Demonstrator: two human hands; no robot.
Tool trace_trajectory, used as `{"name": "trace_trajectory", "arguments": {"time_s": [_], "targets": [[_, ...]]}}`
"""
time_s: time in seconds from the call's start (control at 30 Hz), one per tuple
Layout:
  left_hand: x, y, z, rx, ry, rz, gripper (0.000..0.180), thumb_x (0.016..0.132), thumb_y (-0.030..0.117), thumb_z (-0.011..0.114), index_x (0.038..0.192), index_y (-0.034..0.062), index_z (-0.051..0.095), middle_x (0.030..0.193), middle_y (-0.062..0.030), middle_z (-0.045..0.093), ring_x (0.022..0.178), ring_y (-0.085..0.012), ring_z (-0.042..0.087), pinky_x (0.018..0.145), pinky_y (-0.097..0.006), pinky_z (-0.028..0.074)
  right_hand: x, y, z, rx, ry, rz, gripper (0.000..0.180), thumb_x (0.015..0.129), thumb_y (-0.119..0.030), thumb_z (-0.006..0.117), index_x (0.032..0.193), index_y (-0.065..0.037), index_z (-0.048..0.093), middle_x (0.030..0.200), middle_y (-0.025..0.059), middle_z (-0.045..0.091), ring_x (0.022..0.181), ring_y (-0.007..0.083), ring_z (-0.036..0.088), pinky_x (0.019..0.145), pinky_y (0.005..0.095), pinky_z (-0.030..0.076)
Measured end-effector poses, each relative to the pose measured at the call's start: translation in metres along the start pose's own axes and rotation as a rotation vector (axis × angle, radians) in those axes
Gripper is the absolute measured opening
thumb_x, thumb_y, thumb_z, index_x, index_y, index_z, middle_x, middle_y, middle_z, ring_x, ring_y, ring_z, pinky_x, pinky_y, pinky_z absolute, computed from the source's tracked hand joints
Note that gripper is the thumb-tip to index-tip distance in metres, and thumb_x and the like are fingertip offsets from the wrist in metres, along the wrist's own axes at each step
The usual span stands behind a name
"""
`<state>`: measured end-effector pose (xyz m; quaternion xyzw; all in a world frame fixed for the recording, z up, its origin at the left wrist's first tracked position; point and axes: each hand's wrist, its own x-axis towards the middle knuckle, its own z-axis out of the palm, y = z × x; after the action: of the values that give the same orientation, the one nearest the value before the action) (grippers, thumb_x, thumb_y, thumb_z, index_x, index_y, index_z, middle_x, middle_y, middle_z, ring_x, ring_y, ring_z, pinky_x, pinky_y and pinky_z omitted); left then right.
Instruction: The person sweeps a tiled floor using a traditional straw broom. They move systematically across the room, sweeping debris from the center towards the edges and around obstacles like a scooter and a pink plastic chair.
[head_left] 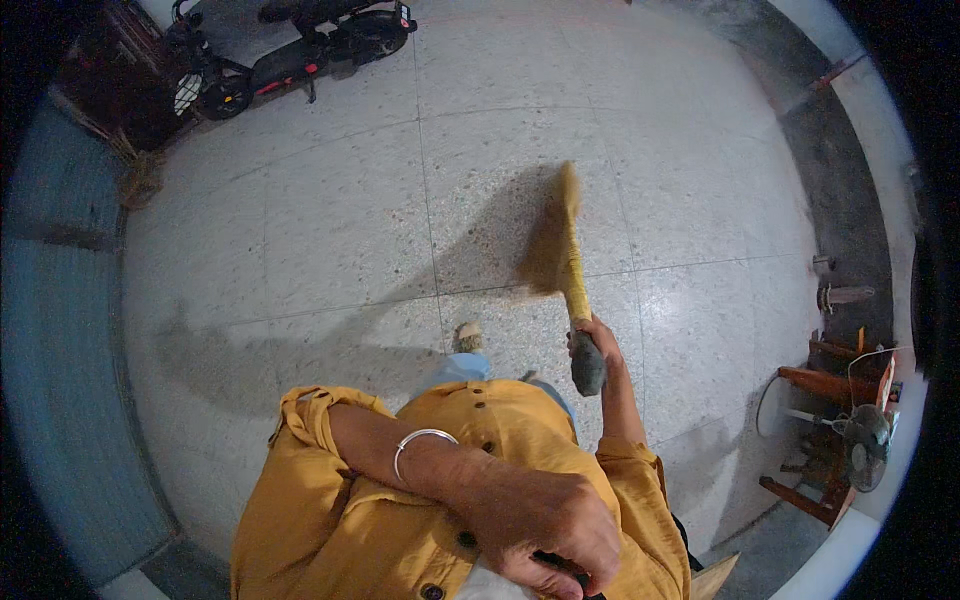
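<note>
My right hand (600, 342) is wrapped round the yellow handle of a short broom (574, 270), just beside its dark grey butt end. The broom points away from me over the floor. Its brown bristles (545, 250) fan out to the left, smeared by motion. Bent across my front, my left arm wears a silver bangle, and the left hand (545, 525) is curled closed close to my yellow shirt (470, 420). Something dark shows under its fingers, too hidden to name.
Speckled stone tiles (330, 230) cover the floor. A black scooter (290, 65) stands at the far left, a blue corrugated shutter (60, 330) along the left. On the right are a wooden chair frame (830, 385) and a small fan (865, 440). One shoe (468, 336) shows below me.
</note>
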<state>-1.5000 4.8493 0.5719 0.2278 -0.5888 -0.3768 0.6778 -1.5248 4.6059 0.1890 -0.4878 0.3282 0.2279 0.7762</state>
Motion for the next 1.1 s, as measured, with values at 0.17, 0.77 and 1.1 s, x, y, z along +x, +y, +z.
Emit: {"name": "trace_trajectory", "arguments": {"time_s": [0.17,0.77,1.1], "targets": [[0.003,-0.001,-0.014,0.016,0.003,0.009,0.012,0.085,0.012,0.059,0.079,0.0013,0.057,0.070,-0.0110,0.055,0.066,-0.0281,0.055,0.059,-0.036,0.042,0.003,-0.037,0.034,-0.112,0.212,-0.149,0.032,0.072,-0.002,0.061,0.102,-0.004,0.051,0.068,0.0073,0.055,0.052,0.0207,0.056,0.046,0.0327,0.048],[0.065,-0.039,-0.029,0.309,0.256,-0.081,0.016,0.087,0.019,0.058,0.079,0.0039,0.059,0.066,-0.0087,0.055,0.058,-0.0258,0.053,0.051,-0.035,0.041,0.151,-0.075,0.090,-0.082,-0.578,0.285,0.030,0.077,-0.025,0.060,0.098,-0.005,0.051,0.076,0.0107,0.058,0.059,0.0207,0.057,0.053,0.0329,0.049],[0.081,-0.057,-0.032,0.252,0.219,-0.124,0.017,0.087,0.019,0.058,0.080,0.0036,0.059,0.067,-0.0089,0.055,0.058,-0.0257,0.053,0.051,-0.034,0.041,0.170,-0.133,-0.135,0.314,-0.219,0.064,0.035,0.080,-0.031,0.056,0.088,0.003,0.052,0.074,0.0116,0.058,0.059,0.0225,0.057,0.053,0.0327,0.050]]}}
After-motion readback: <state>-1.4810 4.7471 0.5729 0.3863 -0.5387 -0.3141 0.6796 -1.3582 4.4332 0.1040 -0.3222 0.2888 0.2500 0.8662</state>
